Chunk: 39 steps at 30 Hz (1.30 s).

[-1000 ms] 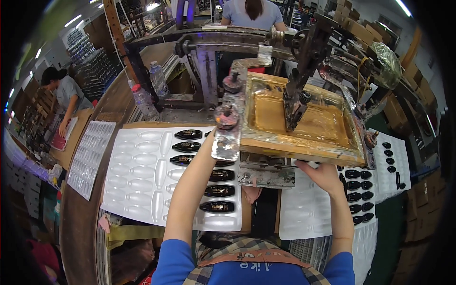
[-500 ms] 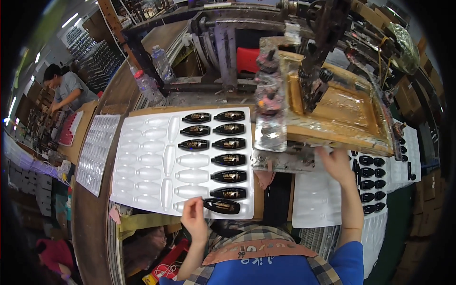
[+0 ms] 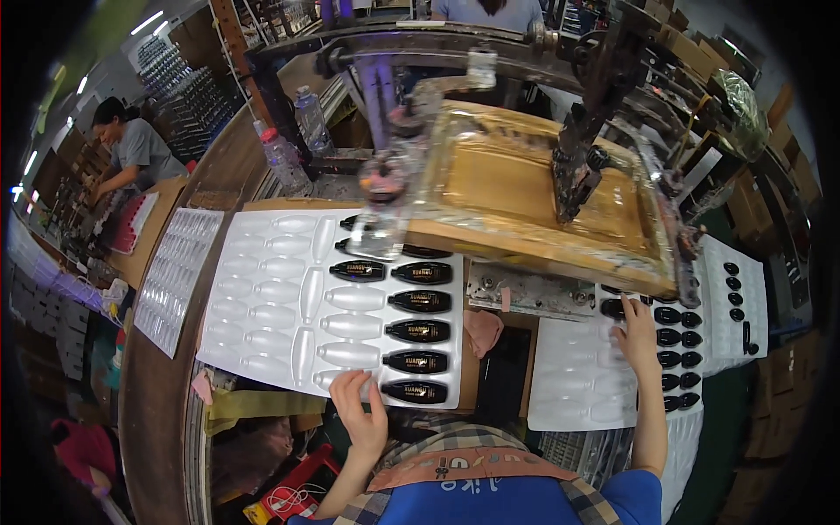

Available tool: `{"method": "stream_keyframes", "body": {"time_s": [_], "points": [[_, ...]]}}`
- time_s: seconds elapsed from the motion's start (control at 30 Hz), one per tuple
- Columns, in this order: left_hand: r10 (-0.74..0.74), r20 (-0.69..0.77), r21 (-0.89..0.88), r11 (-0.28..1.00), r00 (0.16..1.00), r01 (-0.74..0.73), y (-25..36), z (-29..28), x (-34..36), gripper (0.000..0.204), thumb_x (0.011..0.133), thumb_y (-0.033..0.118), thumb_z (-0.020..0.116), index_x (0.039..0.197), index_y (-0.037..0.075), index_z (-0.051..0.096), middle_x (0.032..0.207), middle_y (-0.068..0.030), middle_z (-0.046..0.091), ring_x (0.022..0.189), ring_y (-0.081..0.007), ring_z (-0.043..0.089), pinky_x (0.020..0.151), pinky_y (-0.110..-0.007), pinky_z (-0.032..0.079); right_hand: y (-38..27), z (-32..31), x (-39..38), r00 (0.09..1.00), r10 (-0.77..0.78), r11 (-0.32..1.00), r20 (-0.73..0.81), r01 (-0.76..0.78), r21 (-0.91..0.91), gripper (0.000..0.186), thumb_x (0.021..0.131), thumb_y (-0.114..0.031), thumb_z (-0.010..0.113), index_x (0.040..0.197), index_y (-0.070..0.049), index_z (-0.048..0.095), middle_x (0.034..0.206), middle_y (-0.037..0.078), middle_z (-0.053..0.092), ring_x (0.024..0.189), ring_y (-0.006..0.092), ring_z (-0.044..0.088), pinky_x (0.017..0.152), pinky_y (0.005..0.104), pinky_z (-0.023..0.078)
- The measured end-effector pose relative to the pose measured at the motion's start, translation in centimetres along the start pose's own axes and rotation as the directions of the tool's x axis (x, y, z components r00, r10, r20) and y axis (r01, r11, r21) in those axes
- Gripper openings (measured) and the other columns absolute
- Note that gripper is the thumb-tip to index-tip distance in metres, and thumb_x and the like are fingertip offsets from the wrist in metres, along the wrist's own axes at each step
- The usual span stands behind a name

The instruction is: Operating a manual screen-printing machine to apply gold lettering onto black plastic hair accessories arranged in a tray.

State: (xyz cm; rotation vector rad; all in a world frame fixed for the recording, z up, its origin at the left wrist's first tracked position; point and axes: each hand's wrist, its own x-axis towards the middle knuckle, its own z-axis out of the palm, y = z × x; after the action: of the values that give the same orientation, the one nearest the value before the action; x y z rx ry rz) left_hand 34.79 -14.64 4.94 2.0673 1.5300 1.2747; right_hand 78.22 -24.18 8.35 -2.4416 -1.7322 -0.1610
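Black bottle (image 3: pixel 613 308) is right at the fingertips of my right hand (image 3: pixel 640 336), near the far edge of the right white tray (image 3: pixel 560 411) and just below the wooden-framed screen (image 3: pixel 507 185). Thumb and fingers are bent by its right end, but from my end I can't tell if they've actually got hold of it or are just touching. It's pretty small and dark on my feed.

My left hand (image 3: pixel 360 418) is loosely open, fingers a bit curled, and looks empty. It's over the near edge of the left white tray (image 3: pixel 254 343), just left of the lowest printed bottle (image 3: pixel 415 392), which lies flat in its pocket. More printed bottles run up the tray from there, gold lettering facing up, until the screen blocks my view.

Between the two hands I've got a pink cloth (image 3: pixel 484 332) and a smeared metal plate (image 3: pixel 530 297). Off to the right of my right hand there's a batch of black pieces (image 3: pixel 668 338) lying in pairs.
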Motion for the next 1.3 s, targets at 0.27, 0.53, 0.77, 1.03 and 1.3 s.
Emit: {"method": "stream_keyframes", "body": {"time_s": [0.27,0.53,0.77,1.03,1.3], "points": [[0.403,-0.103,-0.216,0.883,0.909,-0.416,7.2,4.0,14.3,0.018,0.073,-0.003,0.055,0.089,0.002,0.058,0.096,-0.0128,0.055,0.098,-0.0338,0.046,0.085,-0.040,0.035,1.6,0.2,0.1,0.980,0.187,0.947,0.062,-0.196,0.253,0.047,0.065,-0.003,0.065,0.108,-0.005,0.046,0.103,0.018,0.047,0.073,0.0349,0.055,0.067,0.0401,0.045],[0.506,0.191,-0.494,0.790,0.841,-0.363,7.1,13.9,19.8,0.027,0.081,0.021,0.050,0.098,0.001,0.054,0.090,-0.0137,0.058,0.082,-0.0274,0.054,0.076,-0.035,0.043,-2.6,-3.8,1.0,0.987,0.127,0.821,-0.097,-0.050,0.569,0.054,0.065,-0.015,0.071,0.112,-0.002,0.047,0.113,0.008,0.047,0.078,0.0144,0.052,0.065,0.0267,0.044],[0.175,0.294,-0.859,0.479,0.940,0.180,4.5,16.3,23.8,0.024,0.083,0.016,0.051,0.101,0.000,0.055,0.087,-0.0057,0.059,0.080,-0.0135,0.054,0.073,-0.026,0.044,-11.7,-7.9,5.9,0.985,-0.054,0.716,-0.163,0.152,0.681,0.039,0.072,-0.026,0.068,0.099,-0.001,0.057,0.094,0.009,0.059,0.083,0.0177,0.053,0.075,0.0274,0.041],[-0.167,0.153,-0.775,0.592,0.974,0.223,0.1,4.5,19.3,0.017,0.083,0.011,0.056,0.093,-0.002,0.059,0.083,-0.0025,0.058,0.074,-0.0078,0.052,0.068,-0.021,0.043,-15.3,-7.0,8.2,0.969,-0.239,0.792,0.071,0.152,0.591,0.054,0.072,-0.040,0.065,0.106,-0.001,0.051,0.102,0.017,0.056,0.097,0.0296,0.052,0.084,0.0323,0.039],[-0.397,0.073,-0.621,0.699,0.915,0.353,-9.4,2.9,14.0,0.017,0.081,0.013,0.058,0.083,-0.003,0.058,0.071,-0.0039,0.058,0.060,-0.0088,0.054,0.057,-0.020,0.044,-5.0,-3.6,5.5,0.966,0.246,0.822,-0.075,-0.167,0.544,0.028,0.080,-0.016,0.051,0.104,-0.001,0.053,0.101,0.019,0.056,0.097,0.0349,0.050,0.084,0.0367,0.039]]}}
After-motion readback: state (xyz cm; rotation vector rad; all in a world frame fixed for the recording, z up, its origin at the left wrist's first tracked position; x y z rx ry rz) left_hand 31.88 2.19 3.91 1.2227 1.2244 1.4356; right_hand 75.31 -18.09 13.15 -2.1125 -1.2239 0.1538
